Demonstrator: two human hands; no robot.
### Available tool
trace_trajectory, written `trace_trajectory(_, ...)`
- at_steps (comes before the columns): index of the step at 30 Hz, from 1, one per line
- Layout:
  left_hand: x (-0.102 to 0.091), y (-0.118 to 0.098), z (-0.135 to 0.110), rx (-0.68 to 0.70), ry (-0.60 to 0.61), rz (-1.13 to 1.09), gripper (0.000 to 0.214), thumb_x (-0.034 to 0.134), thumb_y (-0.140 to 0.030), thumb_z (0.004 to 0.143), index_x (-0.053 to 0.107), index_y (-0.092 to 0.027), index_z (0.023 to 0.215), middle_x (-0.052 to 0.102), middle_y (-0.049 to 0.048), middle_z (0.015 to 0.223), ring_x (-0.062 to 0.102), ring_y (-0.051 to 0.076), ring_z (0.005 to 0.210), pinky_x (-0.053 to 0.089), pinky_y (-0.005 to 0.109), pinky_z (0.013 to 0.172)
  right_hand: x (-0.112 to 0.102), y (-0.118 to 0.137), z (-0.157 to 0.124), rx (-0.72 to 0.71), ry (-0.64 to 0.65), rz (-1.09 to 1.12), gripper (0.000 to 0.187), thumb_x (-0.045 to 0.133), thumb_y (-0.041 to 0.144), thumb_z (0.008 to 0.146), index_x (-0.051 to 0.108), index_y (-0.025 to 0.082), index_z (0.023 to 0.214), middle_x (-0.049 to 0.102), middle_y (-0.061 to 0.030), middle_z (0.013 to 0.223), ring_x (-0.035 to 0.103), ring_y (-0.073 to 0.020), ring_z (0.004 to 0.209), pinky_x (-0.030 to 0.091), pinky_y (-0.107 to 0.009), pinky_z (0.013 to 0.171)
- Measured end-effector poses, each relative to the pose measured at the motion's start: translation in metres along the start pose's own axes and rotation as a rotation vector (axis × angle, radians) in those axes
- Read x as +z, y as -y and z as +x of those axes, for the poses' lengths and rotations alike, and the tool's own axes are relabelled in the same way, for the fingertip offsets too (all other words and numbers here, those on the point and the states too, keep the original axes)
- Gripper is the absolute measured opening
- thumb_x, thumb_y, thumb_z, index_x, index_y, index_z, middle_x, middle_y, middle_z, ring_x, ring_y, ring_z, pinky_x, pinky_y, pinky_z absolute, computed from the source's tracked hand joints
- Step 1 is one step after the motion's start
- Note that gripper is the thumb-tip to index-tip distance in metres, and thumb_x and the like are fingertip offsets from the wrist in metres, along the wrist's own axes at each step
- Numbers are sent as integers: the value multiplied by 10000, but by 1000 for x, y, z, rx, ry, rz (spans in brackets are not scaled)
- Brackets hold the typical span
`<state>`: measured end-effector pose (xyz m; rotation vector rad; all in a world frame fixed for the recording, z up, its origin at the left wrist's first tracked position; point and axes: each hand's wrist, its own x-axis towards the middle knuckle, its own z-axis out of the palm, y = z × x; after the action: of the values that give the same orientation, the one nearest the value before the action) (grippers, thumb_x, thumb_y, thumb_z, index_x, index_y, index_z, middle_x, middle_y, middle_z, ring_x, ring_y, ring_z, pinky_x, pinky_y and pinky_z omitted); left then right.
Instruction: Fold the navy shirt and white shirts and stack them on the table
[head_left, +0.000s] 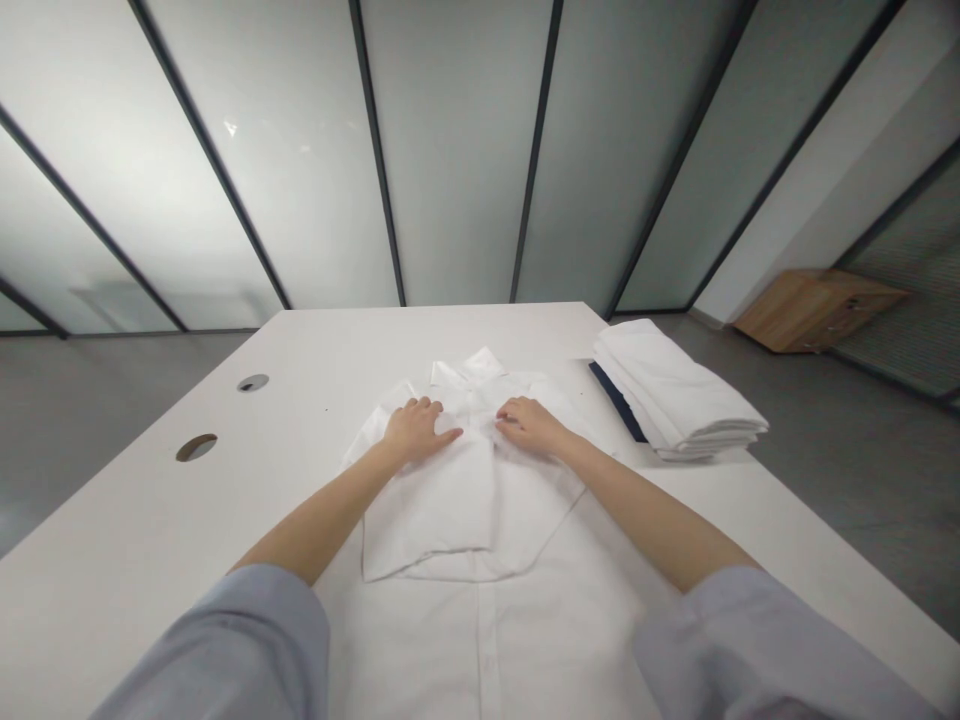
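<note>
Both the left hand (pixel 418 431) and right hand (pixel 531 426) are lying open, palms down, pressing on the folded white shirt (pixel 431 505) on the bench (pixel 142 520).

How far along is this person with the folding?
Partway through this shirt, it seems. Done: a stack of folded white clothes sits on the table's right side. In hand: a white shirt has a layer folded over its middle, with the left hand and right hand resting on it near the collar. Left: the shirt's buttoned lower part still lies flat.
</note>
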<state>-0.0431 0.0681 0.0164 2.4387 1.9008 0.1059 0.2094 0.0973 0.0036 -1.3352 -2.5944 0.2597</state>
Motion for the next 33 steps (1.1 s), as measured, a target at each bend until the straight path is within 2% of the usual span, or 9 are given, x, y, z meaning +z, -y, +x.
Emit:
trace_trajectory(3, 13, -8, -22, 104, 10, 4, 706, 458, -759, 766, 512, -282, 1284, 490, 109, 1358, 449, 327, 1235, 346, 476, 1016, 8, 17, -25, -132, 21, -6, 437, 536, 457, 881, 611, 175, 1207, 591, -126, 1219, 504, -255, 1126, 357, -366, 957)
trace_trajectory(7, 27, -9, -23, 118, -38, 10, 406, 402, -521, 921, 554, -263, 1195, 458, 102, 1391, 407, 288, 1288, 301, 516, 1051, 14, 25, -27, -104, -11, -99, 415, 539, 471, 886, 628, 153, 1136, 611, -126, 1126, 495, -260, 1089, 348, -369, 939)
trace_trajectory(14, 32, 13, 1, 58, -24, -14, 293, 314, -256, 958, 537, -230, 1146, 495, 94, 1362, 461, 221, 1254, 333, 462, 1045, 10, -4, -16, -59, 13, -169, 253, 434, 312, 953, 637, 161, 939, 647, -108, 1003, 515, -235, 1034, 332, -339, 921)
trace_trajectory(17, 31, 41, 12, -86, -107, -138, 306, 298, -206, 941, 525, -184, 1145, 575, 126, 1244, 539, 211, 1166, 383, 388, 1006, 3, -37, -19, 97, -124, -114, 253, 403, 278, 945, 622, 154, 920, 650, -105, 971, 537, -227, 982, 357, -328, 893)
trace_trajectory(20, 25, 78, 20, -267, -292, -381, 250, 325, -266, 930, 538, -189, 1036, 635, 106, 1097, 578, 213, 1080, 443, 342, 925, -7, -72, -24, 290, -331, 38, 251, 383, 272, 919, 605, 157, 895, 651, -104, 953, 557, -214, 937, 394, -309, 858)
trace_trajectory(24, 12, 128, 18, -645, -536, -685, 210, 357, -314, 898, 523, -189, 870, 619, 54, 827, 604, 204, 855, 490, 312, 736, -19, -105, -27, 537, -594, 261, 236, 395, 324, 881, 579, 176, 874, 658, -92, 928, 577, -213, 883, 436, -309, 800)
trace_trajectory(27, 1, 162, 0, -917, -650, -809, 198, 365, -302, 877, 505, -184, 802, 540, 24, 701, 576, 197, 754, 479, 299, 632, -24, -115, -26, 657, -716, 341, 258, 400, 366, 866, 571, 173, 866, 657, -104, 889, 582, -227, 840, 447, -327, 779)
trace_trajectory(30, -14, 186, -24, -1167, -805, -724, 182, 313, -217, 888, 484, -165, 924, 542, 52, 822, 570, 222, 851, 485, 356, 691, -28, -113, -26, 691, -774, 346, 299, 372, 368, 868, 579, 158, 917, 654, -133, 939, 583, -243, 879, 447, -354, 815)
trace_trajectory(33, -29, 190, -39, -1210, -955, -575, 227, 336, -219, 899, 428, -159, 1098, 527, 106, 1068, 509, 287, 1091, 437, 471, 882, -34, -95, -28, 580, -857, 200, 337, 370, 338, 870, 579, 136, 1040, 629, -168, 1086, 550, -266, 1040, 407, -392, 923)
